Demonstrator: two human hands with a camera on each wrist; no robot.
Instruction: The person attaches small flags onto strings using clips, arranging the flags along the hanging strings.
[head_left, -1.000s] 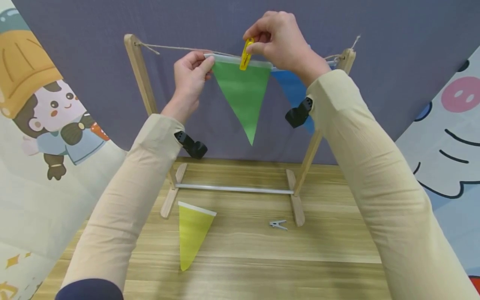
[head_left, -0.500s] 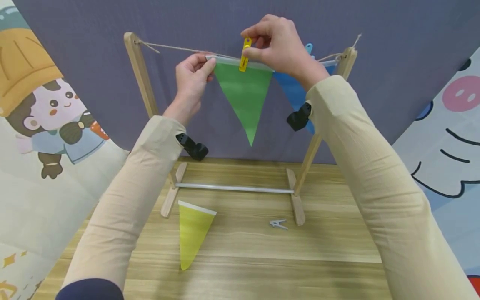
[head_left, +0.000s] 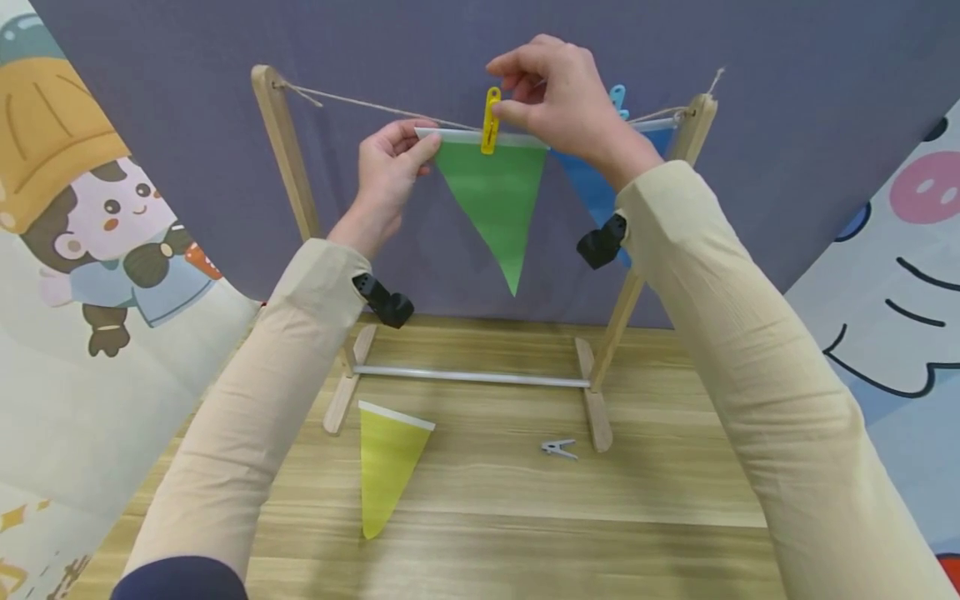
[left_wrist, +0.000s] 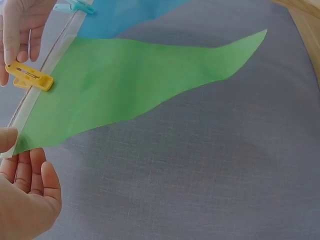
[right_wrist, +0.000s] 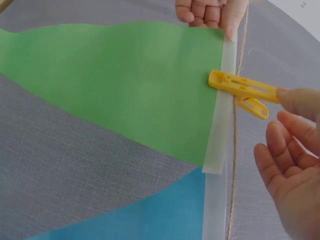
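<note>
My left hand [head_left: 393, 179] pinches the upper left corner of a green triangular pennant [head_left: 495, 187] between thumb and fingers. A yellow clothespin [right_wrist: 242, 87] is clamped over the pennant's white top band and the twine [right_wrist: 235, 150]. At the pin's handle end is my right hand [head_left: 558, 96], its thumb tip against one arm and its other fingers parted from it. A blue pennant [head_left: 588, 179] hangs beside the green one under a light blue clothespin [head_left: 618, 98], partly hidden by the right hand and wrist.
The twine runs between two wooden posts [head_left: 288, 158] joined low down by a pale rod [head_left: 472, 377]. On the wooden table [head_left: 525, 533] lie a yellow pennant [head_left: 390, 467] and a grey-white clothespin [head_left: 558, 449]. A grey-purple board [head_left: 420, 42] stands behind.
The yellow clothespin, the green pennant and the twine have sunk slightly. My right fingers have spread away from the clothespin's handles, while the left hand keeps its pinch and dips a little.
</note>
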